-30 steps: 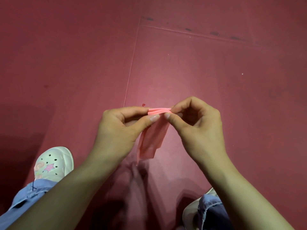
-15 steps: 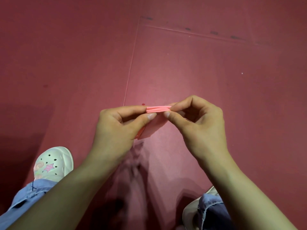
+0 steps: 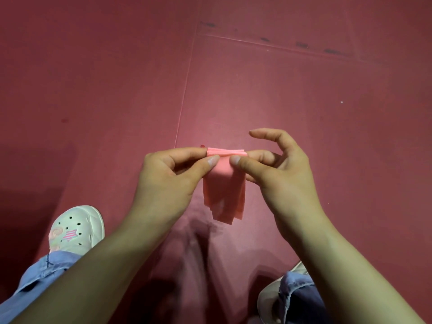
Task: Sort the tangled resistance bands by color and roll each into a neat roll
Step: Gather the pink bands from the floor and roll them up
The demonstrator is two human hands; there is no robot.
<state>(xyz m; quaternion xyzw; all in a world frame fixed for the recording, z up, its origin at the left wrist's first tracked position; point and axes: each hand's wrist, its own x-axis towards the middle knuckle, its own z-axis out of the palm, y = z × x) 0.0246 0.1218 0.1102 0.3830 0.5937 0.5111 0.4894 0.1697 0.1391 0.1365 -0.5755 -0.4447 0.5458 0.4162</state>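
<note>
A pink resistance band (image 3: 223,192) is held in the air between both hands, above the dark red floor. Its top edge is gathered into a flat stack of folds, and a loose tail hangs down below it. My left hand (image 3: 170,181) pinches the left end of the folds between thumb and forefinger. My right hand (image 3: 278,174) pinches the right end with thumb and middle fingers, while its forefinger is lifted and curled above. No other bands are in view.
The floor is dark red matting (image 3: 304,108) with a seam running up from the hands. A white clog (image 3: 74,230) and blue trouser leg (image 3: 35,281) are at lower left; another shoe and trouser leg (image 3: 292,298) are at lower right.
The band's tail, tucked up short half a second ago, now hangs down longer again. My right forefinger has lifted off the folds and the hand has opened wider.
</note>
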